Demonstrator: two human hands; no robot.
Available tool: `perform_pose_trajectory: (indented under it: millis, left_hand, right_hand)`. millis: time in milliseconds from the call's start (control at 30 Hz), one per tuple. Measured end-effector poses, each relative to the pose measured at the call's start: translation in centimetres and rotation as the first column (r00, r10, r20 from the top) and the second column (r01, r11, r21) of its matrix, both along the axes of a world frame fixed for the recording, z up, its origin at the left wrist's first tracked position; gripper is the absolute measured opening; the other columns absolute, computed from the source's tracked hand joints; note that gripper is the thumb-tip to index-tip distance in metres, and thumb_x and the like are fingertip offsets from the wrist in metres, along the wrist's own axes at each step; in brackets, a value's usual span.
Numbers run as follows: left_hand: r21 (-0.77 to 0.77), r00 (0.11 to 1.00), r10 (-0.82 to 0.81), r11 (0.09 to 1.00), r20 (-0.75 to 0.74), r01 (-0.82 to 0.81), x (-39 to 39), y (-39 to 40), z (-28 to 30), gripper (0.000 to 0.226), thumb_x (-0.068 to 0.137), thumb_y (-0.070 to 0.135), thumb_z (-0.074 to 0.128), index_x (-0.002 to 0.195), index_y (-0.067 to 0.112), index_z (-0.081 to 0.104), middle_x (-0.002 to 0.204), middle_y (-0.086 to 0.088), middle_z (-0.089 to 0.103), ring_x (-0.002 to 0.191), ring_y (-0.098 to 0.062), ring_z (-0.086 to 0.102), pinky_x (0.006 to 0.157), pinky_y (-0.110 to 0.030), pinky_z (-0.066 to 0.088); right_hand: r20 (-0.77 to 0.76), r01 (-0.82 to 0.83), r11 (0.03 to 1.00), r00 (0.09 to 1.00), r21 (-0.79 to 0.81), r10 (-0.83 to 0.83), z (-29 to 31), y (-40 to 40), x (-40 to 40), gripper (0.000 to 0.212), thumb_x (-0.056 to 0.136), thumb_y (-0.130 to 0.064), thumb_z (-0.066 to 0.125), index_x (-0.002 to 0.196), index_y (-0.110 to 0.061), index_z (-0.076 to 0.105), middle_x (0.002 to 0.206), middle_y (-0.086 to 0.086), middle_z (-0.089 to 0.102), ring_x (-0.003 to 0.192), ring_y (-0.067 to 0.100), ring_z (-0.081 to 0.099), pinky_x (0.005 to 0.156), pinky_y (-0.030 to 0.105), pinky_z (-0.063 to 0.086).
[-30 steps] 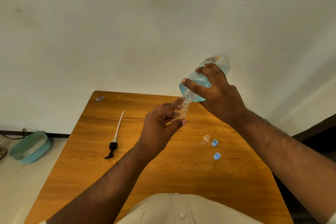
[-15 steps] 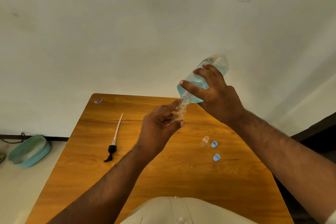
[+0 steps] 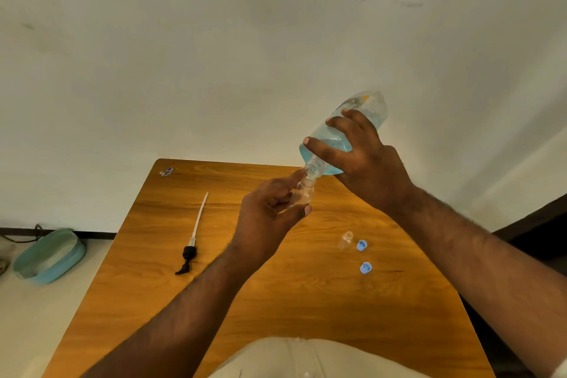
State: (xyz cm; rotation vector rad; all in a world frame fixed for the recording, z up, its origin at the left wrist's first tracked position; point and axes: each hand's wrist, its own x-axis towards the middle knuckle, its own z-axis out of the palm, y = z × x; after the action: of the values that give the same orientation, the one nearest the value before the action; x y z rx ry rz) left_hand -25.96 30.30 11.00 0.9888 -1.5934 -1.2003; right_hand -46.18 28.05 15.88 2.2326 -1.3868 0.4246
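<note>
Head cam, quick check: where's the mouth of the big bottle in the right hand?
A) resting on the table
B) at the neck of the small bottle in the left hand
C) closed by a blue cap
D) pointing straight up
B: the right hand holds the big bottle tilted neck-down, with its open mouth meeting the top of the small bottle that the left hand holds above the table.

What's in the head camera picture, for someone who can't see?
The right hand tilts a large bottle of blue liquid, mouth down, over a small clear bottle held by the left hand, above a wooden table. A pump lies there.
</note>
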Motion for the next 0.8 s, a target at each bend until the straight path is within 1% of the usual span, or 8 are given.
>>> perform_pose_trajectory:
  millis: [300, 500, 600, 800]
  left_hand:
    - [-0.019, 1.000, 0.009, 1.000, 0.007, -0.009, 0.10, 0.12, 0.18, 0.063, 0.080, 0.007, 0.075, 0.130, 0.033, 0.049, 0.118, 0.001, 0.066, 0.105, -0.015, 0.067, 0.086, -0.028, 0.058]
    - [-0.032, 1.000, 0.002, 0.999, 0.004, -0.002, -0.05, 0.21, 0.29, 0.063, 0.080, 0.007, 0.075, 0.130, 0.034, 0.049, 0.115, 0.004, 0.066, 0.104, -0.015, 0.066, 0.087, -0.030, 0.059]
    - [-0.036, 1.000, 0.002, 0.999, 0.005, -0.002, -0.08, 0.20, 0.11, 0.063, 0.080, 0.007, 0.075, 0.132, 0.032, 0.049, 0.116, 0.000, 0.066, 0.105, -0.017, 0.066, 0.087, -0.032, 0.059]
    - [-0.034, 1.000, -0.006, 0.999, -0.004, 0.006, 0.00, 0.18, 0.00, 0.062, 0.079, 0.006, 0.075, 0.131, 0.030, 0.051, 0.117, -0.001, 0.066, 0.106, -0.016, 0.066, 0.087, -0.030, 0.058]
  right_hand:
    - [-0.015, -0.008, 0.999, 1.000, -0.033, 0.008, 0.31, 0.08, 0.15, 0.073, 0.071, -0.010, 0.080, 0.132, -0.027, 0.042, 0.127, 0.022, 0.052, 0.125, 0.043, 0.042, 0.064, 0.052, 0.057]
    - [-0.006, -0.004, 1.000, 1.000, -0.029, 0.003, 0.47, 0.26, 0.11, 0.072, 0.073, -0.011, 0.079, 0.132, -0.028, 0.041, 0.127, 0.022, 0.052, 0.126, 0.043, 0.042, 0.065, 0.052, 0.057]
    - [-0.004, 0.006, 1.000, 1.000, -0.025, -0.006, 0.44, 0.41, 0.05, 0.073, 0.073, -0.015, 0.081, 0.132, -0.029, 0.041, 0.129, 0.021, 0.051, 0.127, 0.042, 0.041, 0.066, 0.051, 0.058]
    - [-0.005, 0.006, 1.000, 1.000, -0.015, -0.007, 0.38, 0.41, 0.02, 0.072, 0.074, -0.014, 0.080, 0.133, -0.030, 0.040, 0.129, 0.021, 0.051, 0.127, 0.042, 0.040, 0.065, 0.053, 0.058]
